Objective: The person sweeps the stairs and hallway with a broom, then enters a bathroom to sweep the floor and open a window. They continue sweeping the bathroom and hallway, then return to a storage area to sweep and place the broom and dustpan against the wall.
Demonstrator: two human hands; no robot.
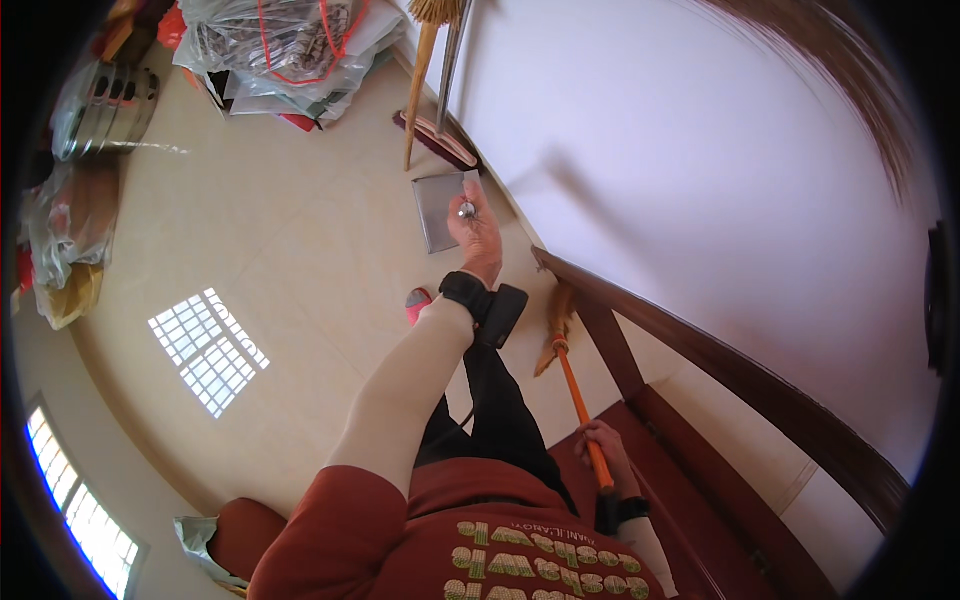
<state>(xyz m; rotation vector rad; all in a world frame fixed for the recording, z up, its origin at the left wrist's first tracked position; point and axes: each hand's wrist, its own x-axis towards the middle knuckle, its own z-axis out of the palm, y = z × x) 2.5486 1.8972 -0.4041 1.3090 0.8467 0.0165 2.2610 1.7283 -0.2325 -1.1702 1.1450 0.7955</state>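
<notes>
My left hand, reaching forward, is closed around the metal handle of a dustpan, seen almost end-on. Below that hand is the grey dustpan pan, close to the base of the wall. My right hand grips the orange handle of a broom near its upper end, by my right side. The broom's straw head is down by the floor, beside a dark wooden rail and leg. Its far edge is partly hidden by the rail.
A push broom head and an upturned straw broom lean at the white wall. Plastic bags lie at the far left. Dark red wooden furniture stands at my right. Window light falls on the tiled floor.
</notes>
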